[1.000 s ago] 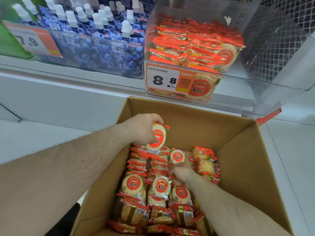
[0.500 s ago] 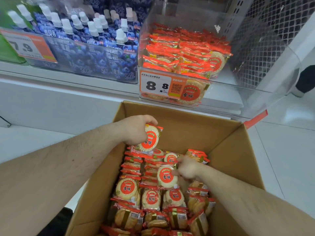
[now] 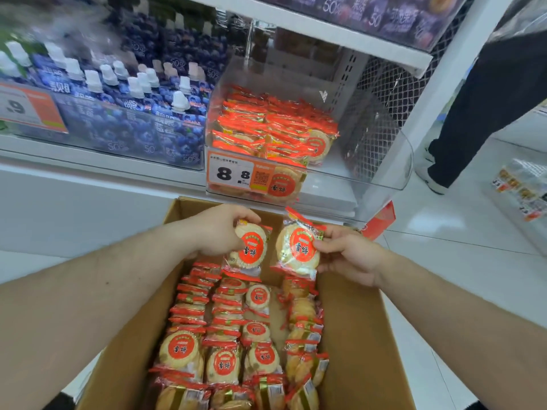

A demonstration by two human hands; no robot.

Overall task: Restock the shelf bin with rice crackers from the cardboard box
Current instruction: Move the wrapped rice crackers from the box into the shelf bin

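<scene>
Now lifted clear of brown cardboard box [image 3: 355,335]: right hand [image 3: 352,254] fingers pinching round red-labelled rice cracker packet [image 3: 297,247], previously down among stock. Left hand [image 3: 217,229] gripping second packet [image 3: 248,247]. Both below clear plastic shelf bin [image 3: 370,179]; ready for loading.
</scene>
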